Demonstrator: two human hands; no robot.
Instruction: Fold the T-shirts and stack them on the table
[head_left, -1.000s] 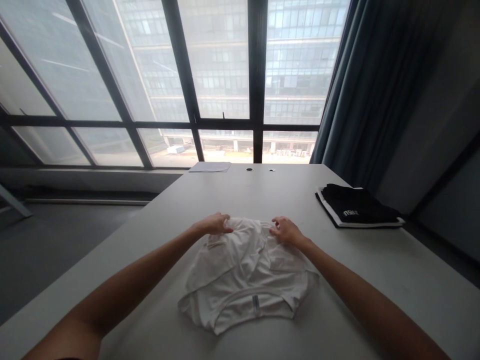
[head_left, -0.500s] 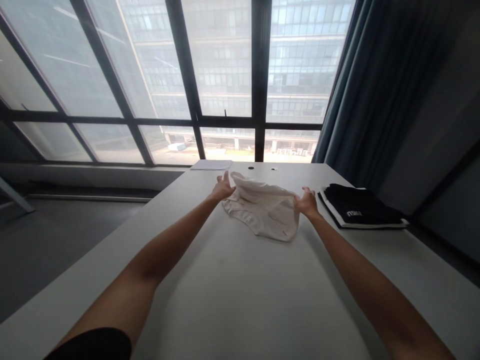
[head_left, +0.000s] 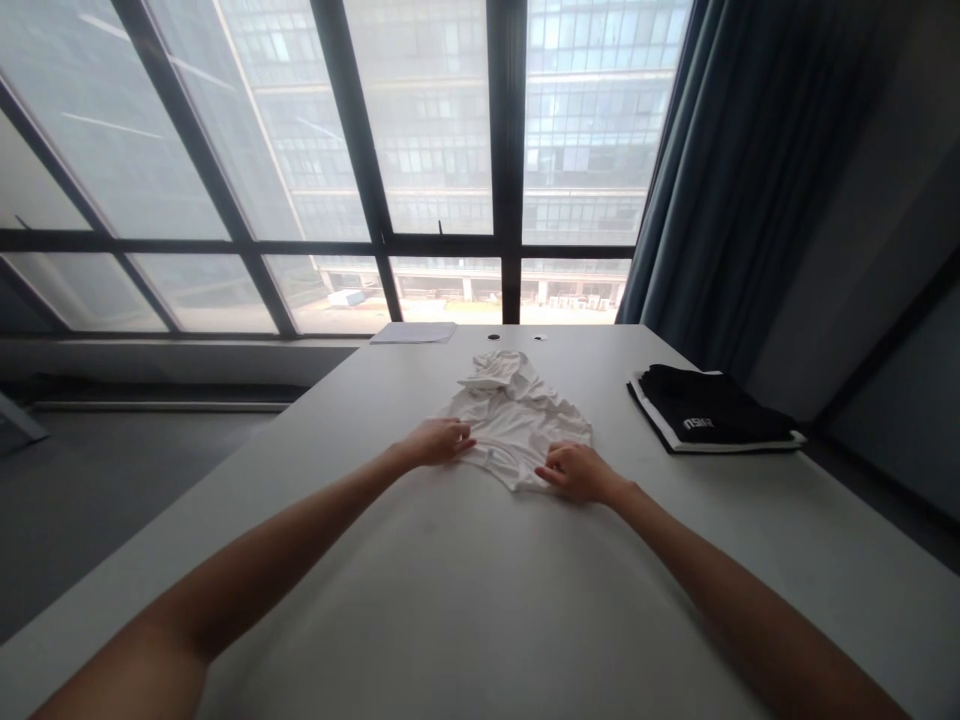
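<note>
A white T-shirt (head_left: 517,405) lies crumpled on the white table (head_left: 480,600), its far part bunched in folds and its near edge curving toward me. My left hand (head_left: 441,441) is closed on the shirt's near left edge, with fingertips and thumb pinching the fabric. On the near right corner, my right hand (head_left: 576,472) has its fingers curled down over the cloth, gripping it. The cloth under the fingers is partly hidden.
To the right sits a stack of folded black and white clothes (head_left: 709,410), white lettering on top. Papers (head_left: 412,333) lie at the table's far left, near two round holes. Beyond are large windows (head_left: 442,120) and a dark blue curtain (head_left: 690,170).
Both hands have come nearer to me and down from the shirt's raised far edge to its near edge. The lifted part of the shirt has dropped and now lies crumpled on the table.
</note>
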